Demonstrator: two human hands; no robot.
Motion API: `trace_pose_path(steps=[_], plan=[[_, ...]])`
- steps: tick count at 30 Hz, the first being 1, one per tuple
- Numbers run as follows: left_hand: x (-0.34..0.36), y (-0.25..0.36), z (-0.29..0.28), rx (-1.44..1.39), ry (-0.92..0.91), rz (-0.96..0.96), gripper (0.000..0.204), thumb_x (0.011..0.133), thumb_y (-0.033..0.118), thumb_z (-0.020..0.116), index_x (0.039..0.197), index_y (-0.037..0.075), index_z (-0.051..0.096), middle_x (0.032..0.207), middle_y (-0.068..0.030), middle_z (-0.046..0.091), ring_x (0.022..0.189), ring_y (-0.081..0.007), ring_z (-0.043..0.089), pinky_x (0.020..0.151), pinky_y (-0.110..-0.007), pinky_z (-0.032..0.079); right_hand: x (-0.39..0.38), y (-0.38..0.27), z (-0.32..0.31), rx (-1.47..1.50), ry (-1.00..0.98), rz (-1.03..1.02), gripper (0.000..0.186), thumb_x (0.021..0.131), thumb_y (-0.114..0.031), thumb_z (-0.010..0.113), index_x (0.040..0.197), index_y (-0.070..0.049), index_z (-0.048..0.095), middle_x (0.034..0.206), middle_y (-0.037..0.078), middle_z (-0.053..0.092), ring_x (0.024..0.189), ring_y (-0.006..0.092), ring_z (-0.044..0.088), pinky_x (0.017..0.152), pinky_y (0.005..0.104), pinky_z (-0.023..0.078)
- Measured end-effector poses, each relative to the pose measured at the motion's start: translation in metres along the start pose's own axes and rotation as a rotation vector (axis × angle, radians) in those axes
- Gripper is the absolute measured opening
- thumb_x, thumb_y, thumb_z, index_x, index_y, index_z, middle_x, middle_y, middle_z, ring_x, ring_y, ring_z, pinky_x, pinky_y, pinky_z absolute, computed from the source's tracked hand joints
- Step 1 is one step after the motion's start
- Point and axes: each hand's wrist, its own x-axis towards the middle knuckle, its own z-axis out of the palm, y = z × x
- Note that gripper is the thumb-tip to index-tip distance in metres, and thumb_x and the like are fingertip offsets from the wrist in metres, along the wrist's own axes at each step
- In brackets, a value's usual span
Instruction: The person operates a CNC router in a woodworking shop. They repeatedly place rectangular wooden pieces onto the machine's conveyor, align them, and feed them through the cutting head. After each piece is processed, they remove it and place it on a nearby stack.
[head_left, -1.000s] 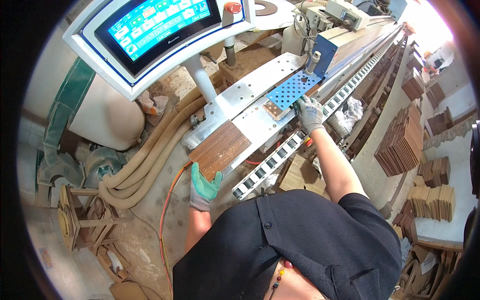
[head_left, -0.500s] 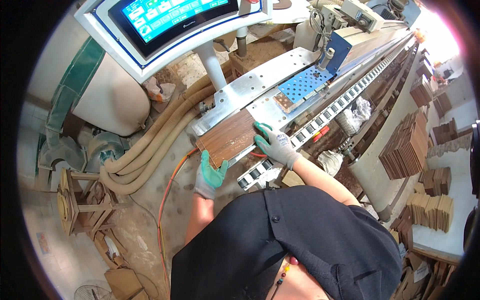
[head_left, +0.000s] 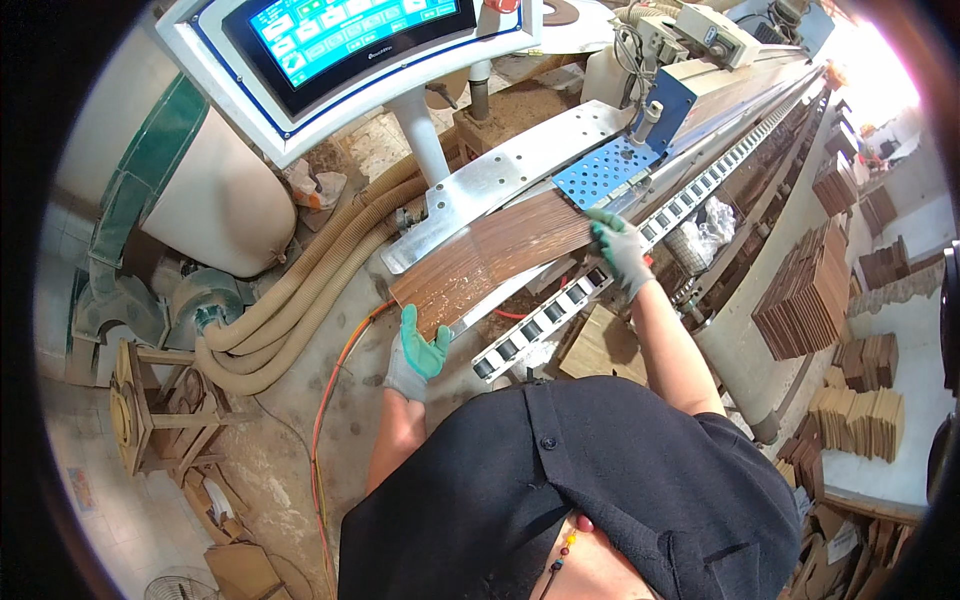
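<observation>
Brown wooden boards [head_left: 480, 256] with fine parallel lines lie in a long row on the machine's metal bed, a seam crossing the row's middle. Their far end meets a blue perforated plate [head_left: 603, 178]. My left hand [head_left: 415, 358], in a grey glove with green fingertips, grips the row's near lower corner, its thumb apart from the other fingers. At the far right end my right hand [head_left: 622, 250], gloved alike, has its fingers curled on the boards' edge beside the blue plate. Its fingertips are partly blurred.
A control screen [head_left: 350, 45] on a post [head_left: 420, 135] stands at upper left, above ribbed hoses [head_left: 290, 305]. A white roller track [head_left: 545, 325] runs along the bed's right side. Stacked boards [head_left: 805, 295] stand farther right. An orange hose [head_left: 335, 400] trails beside my left arm.
My right hand has moved right and away along the bed to the blue plate. The brown boards now stretch up to that plate. My left hand has stayed nearly in place.
</observation>
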Motion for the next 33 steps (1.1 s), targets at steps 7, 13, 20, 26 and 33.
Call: trace_pose_path(steps=[7, 13, 20, 26, 33], plan=[[-0.001, -0.001, 0.0, 0.046, -0.016, 0.033, 0.042, 0.1, 0.038, 0.066, 0.135, 0.017, 0.055, 0.127, -0.0013, 0.059, 0.111, -0.0175, 0.057, 0.076, -0.029, 0.058, 0.029, 0.019, -0.019, -0.073, 0.132, -0.075, 0.042, 0.094, 0.004, 0.059, 0.136, -0.003, 0.061, 0.117, 0.003, 0.069, 0.082, 0.0098, 0.064, 0.072, 0.0235, 0.053], [0.003, -0.002, -0.009, 0.302, -0.109, 0.162, 0.043, 0.1, 0.025, 0.063, 0.137, 0.007, 0.051, 0.131, -0.0048, 0.058, 0.116, -0.0175, 0.055, 0.087, -0.028, 0.055, -0.045, 0.014, 0.037, -1.019, 0.053, -0.721, 0.046, 0.092, -0.028, 0.069, 0.135, -0.013, 0.062, 0.131, 0.016, 0.063, 0.123, 0.0336, 0.059, 0.103, 0.0458, 0.047], [0.017, -0.007, -0.033, 1.14, -0.192, 0.708, 0.047, 0.094, 0.012, 0.065, 0.135, -0.001, 0.048, 0.135, -0.0105, 0.058, 0.119, -0.0191, 0.055, 0.094, -0.029, 0.051, -0.053, 0.001, 0.07, -1.383, -0.046, -0.734, 0.033, 0.091, -0.033, 0.068, 0.119, -0.016, 0.068, 0.129, 0.01, 0.063, 0.119, 0.0358, 0.057, 0.1, 0.0503, 0.046], [0.024, -0.012, -0.042, 0.216, -0.201, 0.24, 0.052, 0.092, 0.012, 0.066, 0.138, 0.0, 0.045, 0.134, -0.0098, 0.055, 0.115, -0.0203, 0.056, 0.093, -0.03, 0.051, -0.051, 0.007, 0.068, -1.365, 0.0, -0.793, 0.029, 0.088, -0.03, 0.07, 0.114, -0.016, 0.07, 0.127, 0.01, 0.064, 0.116, 0.0353, 0.059, 0.098, 0.0492, 0.048], [0.012, -0.01, -0.027, 0.861, -0.247, 0.548, 0.046, 0.098, 0.008, 0.059, 0.138, -0.003, 0.041, 0.133, -0.0081, 0.056, 0.115, -0.0168, 0.053, 0.097, -0.028, 0.048, -0.052, 0.003, 0.068, -1.347, -0.026, -0.797, 0.029, 0.089, -0.031, 0.068, 0.115, -0.017, 0.069, 0.125, 0.01, 0.065, 0.113, 0.0353, 0.059, 0.097, 0.049, 0.048]])
